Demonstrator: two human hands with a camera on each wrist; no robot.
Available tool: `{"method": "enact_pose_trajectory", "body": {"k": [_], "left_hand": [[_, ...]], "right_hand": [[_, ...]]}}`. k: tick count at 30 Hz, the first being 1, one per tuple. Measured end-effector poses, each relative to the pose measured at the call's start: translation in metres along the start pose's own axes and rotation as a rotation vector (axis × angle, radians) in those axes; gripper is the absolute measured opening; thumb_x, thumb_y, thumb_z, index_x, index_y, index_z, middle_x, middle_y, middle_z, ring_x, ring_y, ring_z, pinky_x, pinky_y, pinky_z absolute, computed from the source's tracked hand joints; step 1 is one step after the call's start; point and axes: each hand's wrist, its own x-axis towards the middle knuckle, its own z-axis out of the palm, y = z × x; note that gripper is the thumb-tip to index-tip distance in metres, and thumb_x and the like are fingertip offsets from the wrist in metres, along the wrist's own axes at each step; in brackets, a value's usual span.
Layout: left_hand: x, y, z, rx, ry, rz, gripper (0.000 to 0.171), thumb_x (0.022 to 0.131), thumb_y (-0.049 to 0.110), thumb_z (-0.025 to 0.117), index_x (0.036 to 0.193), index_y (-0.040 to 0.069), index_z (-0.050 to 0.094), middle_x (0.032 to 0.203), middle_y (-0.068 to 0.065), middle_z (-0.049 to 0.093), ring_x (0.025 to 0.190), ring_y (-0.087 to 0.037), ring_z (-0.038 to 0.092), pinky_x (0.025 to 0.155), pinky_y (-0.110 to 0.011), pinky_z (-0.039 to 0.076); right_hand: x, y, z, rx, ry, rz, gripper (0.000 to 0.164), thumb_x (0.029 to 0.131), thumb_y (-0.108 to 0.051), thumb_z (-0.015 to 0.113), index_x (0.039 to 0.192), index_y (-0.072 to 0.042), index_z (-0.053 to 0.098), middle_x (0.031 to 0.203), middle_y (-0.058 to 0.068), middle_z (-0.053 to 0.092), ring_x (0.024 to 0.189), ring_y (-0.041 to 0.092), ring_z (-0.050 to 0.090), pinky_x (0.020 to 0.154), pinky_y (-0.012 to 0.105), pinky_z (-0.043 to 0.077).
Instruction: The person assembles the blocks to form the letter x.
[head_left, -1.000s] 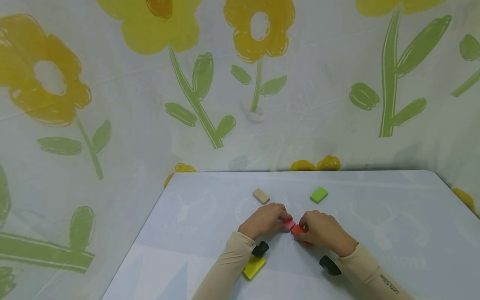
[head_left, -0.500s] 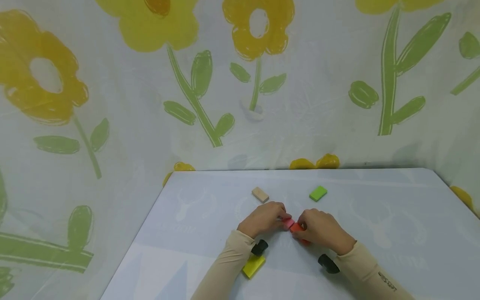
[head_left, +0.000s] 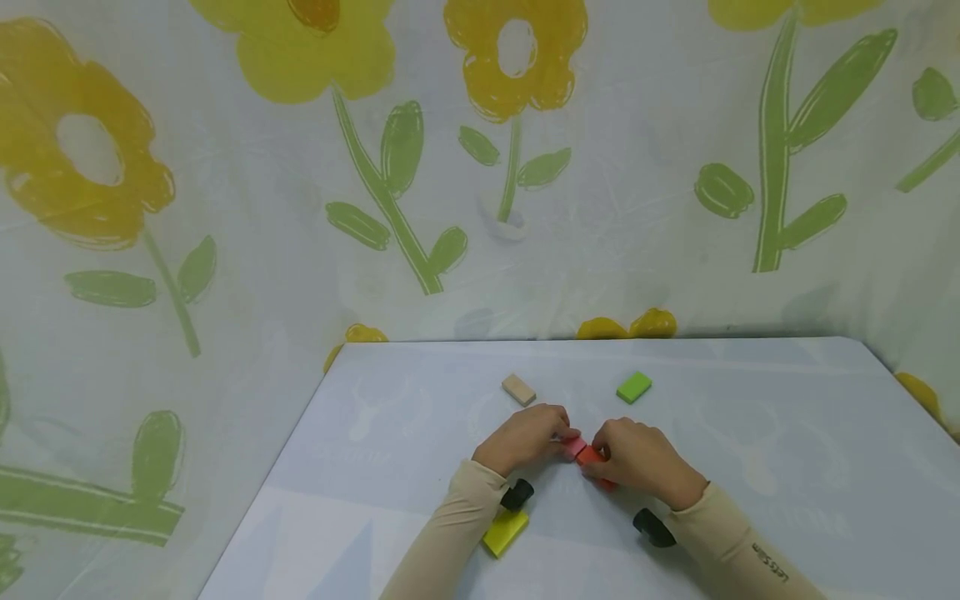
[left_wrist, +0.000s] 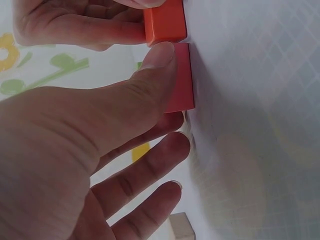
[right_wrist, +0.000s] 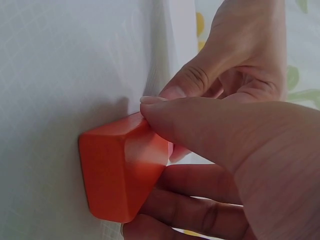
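My left hand (head_left: 523, 439) pinches a pink block (left_wrist: 184, 82) between thumb and fingers, low at the table surface. An orange-red block (right_wrist: 105, 172) is held by my right hand (head_left: 643, 461), thumb on one side and fingers on the other. The two blocks meet end to end near the middle of the table in the head view, or almost so; the thumb partly covers the join in the left wrist view. Fingers hide much of the pink block in the right wrist view.
Behind the hands lie a plain wooden block (head_left: 519, 389) and a green block (head_left: 634, 387). A yellow block (head_left: 506, 532) lies near my left forearm, partly under its wrist camera (head_left: 517, 495). The white table (head_left: 360, 467) ends at a flower-printed curtain (head_left: 600, 250).
The small gap between the pink and orange-red blocks has closed as they came together. Both hands keep their grip. The head view has shifted slightly.
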Motion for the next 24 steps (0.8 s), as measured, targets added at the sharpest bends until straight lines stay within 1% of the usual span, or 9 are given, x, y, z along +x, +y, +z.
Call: {"method": "enact_pose_trajectory", "body": {"k": [5, 10, 15, 24], "left_hand": [[0.0000, 0.0001, -0.0001, 0.005, 0.004, 0.003, 0.032, 0.091, 0.027, 0.079, 0.122, 0.019, 0.078, 0.105, 0.006, 0.072, 0.091, -0.003, 0.061, 0.083, -0.012, 0.050], [-0.0009, 0.0002, -0.0006, -0.009, 0.009, 0.002, 0.033, 0.090, 0.027, 0.079, 0.122, 0.018, 0.078, 0.106, 0.005, 0.072, 0.092, -0.003, 0.062, 0.084, -0.012, 0.051], [-0.0010, -0.0005, 0.0000, 0.008, 0.011, -0.003, 0.034, 0.090, 0.028, 0.079, 0.123, 0.019, 0.078, 0.106, 0.007, 0.072, 0.095, -0.003, 0.062, 0.086, -0.013, 0.051], [-0.0005, -0.0004, -0.0012, 0.034, 0.016, 0.009, 0.034, 0.090, 0.029, 0.079, 0.123, 0.020, 0.078, 0.106, 0.006, 0.073, 0.095, -0.003, 0.063, 0.085, -0.013, 0.051]], "right_hand": [[-0.0001, -0.0004, 0.0007, 0.004, 0.006, 0.000, 0.024, 0.083, -0.027, 0.086, 0.069, -0.016, 0.069, 0.056, -0.005, 0.054, 0.055, 0.012, 0.051, 0.052, 0.027, 0.042], [-0.0005, -0.0014, 0.0007, 0.004, 0.010, 0.001, 0.025, 0.083, -0.027, 0.086, 0.069, -0.016, 0.069, 0.055, -0.004, 0.053, 0.055, 0.012, 0.051, 0.051, 0.027, 0.041], [-0.0006, -0.0018, 0.0002, 0.005, 0.011, 0.002, 0.025, 0.083, -0.028, 0.086, 0.069, -0.016, 0.068, 0.056, -0.004, 0.053, 0.055, 0.012, 0.050, 0.051, 0.027, 0.041], [-0.0001, -0.0028, -0.0001, 0.007, 0.008, 0.012, 0.025, 0.082, -0.028, 0.086, 0.070, -0.015, 0.069, 0.058, -0.004, 0.054, 0.056, 0.013, 0.050, 0.052, 0.027, 0.041]]}}
